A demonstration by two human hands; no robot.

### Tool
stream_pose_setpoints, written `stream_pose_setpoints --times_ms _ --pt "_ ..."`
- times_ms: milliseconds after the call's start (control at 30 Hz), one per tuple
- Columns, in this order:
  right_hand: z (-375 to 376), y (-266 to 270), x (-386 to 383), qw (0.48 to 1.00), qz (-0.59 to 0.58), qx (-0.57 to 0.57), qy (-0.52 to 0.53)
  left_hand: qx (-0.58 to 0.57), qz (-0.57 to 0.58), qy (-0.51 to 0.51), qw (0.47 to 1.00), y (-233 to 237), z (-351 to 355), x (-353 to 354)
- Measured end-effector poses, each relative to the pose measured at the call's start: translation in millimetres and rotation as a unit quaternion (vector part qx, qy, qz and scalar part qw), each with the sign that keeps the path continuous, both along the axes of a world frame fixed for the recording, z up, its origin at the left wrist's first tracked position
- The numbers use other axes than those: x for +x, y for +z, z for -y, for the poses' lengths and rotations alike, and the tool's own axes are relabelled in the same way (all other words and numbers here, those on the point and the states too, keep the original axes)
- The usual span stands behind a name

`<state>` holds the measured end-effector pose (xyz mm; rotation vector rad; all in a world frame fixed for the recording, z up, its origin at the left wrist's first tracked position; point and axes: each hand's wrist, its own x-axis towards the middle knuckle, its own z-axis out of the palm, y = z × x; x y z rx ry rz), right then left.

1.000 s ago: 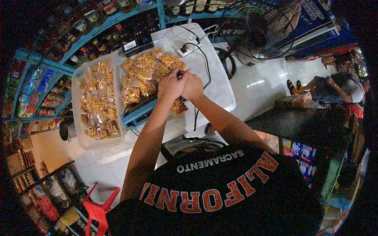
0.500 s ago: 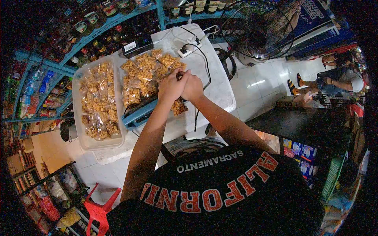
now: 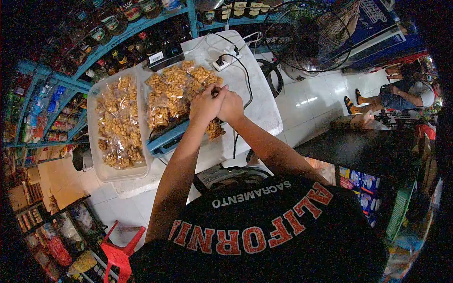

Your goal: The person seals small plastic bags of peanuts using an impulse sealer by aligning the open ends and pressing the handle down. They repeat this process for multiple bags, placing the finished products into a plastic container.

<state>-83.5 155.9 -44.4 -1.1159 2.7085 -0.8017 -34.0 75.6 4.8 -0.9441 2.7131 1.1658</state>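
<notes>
My left hand (image 3: 204,105) and my right hand (image 3: 230,105) are pressed together, fingers curled, above the right end of a long blue device (image 3: 169,139) that looks like a bag sealer. What lies under the fingers is hidden. Below the hands, between my forearms, part of a bag of brown nuts (image 3: 215,129) shows. Several clear bags of peanuts (image 3: 169,87) lie beyond the device, close to my left hand. To the left, a translucent plastic tub (image 3: 145,162) holds more filled bags.
The white table (image 3: 264,106) carries a power strip (image 3: 225,59) with black cords and a dark box with a barcode label (image 3: 155,57). A fan (image 3: 309,35) stands beyond the right side. Blue shelves (image 3: 141,24) hold bottles. A red chair (image 3: 120,254) is lower left; a person (image 3: 406,96) sits far right.
My hands and the bags keep their places. At the far right, the seated person's arm and body have shifted slightly.
</notes>
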Motion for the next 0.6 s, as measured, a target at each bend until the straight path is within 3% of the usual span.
stream_pose_setpoints --times_ms 400,600 --pt "2.0 -5.4 -1.9 0.998 0.011 0.056 -0.010 -0.020 0.010 0.020 1.000 -0.1 -2.1 -0.2" --pt "1.4 -1.6 -0.8 1.000 -0.005 0.016 -0.002 -0.019 0.002 0.015 1.000 -2.6 -0.8 -0.6"
